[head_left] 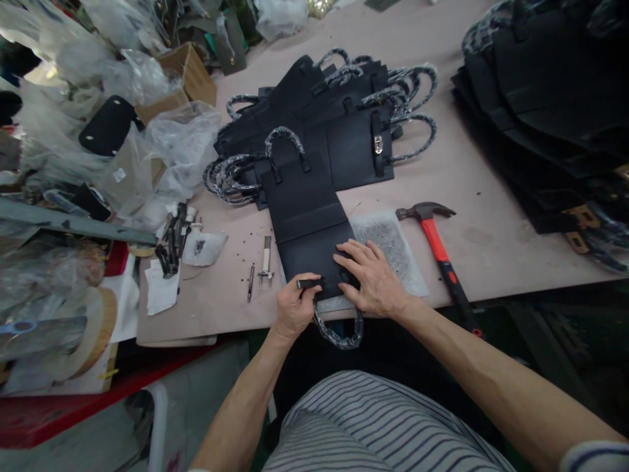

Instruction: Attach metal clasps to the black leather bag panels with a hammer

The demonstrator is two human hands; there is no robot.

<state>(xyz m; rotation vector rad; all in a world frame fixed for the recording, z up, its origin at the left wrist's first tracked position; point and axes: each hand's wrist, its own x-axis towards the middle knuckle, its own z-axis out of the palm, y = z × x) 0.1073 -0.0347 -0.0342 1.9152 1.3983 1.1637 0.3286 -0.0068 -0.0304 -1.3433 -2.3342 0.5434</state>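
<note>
A black handbag panel (310, 219) lies in front of me near the table's front edge, with a plastic-wrapped handle at each end. The near handle (339, 339) hangs over the edge. My left hand (296, 307) pinches a short black strap (308, 284) at the panel's near left corner. Flat on the panel's right side rests my right hand (371, 276), fingers spread. Part of a dark piece shows beneath its fingers, and the rest is covered. Under the panel sits a pale, speckled slab (388, 246), partly hidden.
A red-and-black claw hammer (437, 249) lies at right, its grip past the edge. Left of the panel are a metal compass-like tool (266, 262) and a thin punch (250, 283). Bag panels (361, 147) pile behind; another stack (540, 118) stands right. Plastic bags (181, 144) clutter the left.
</note>
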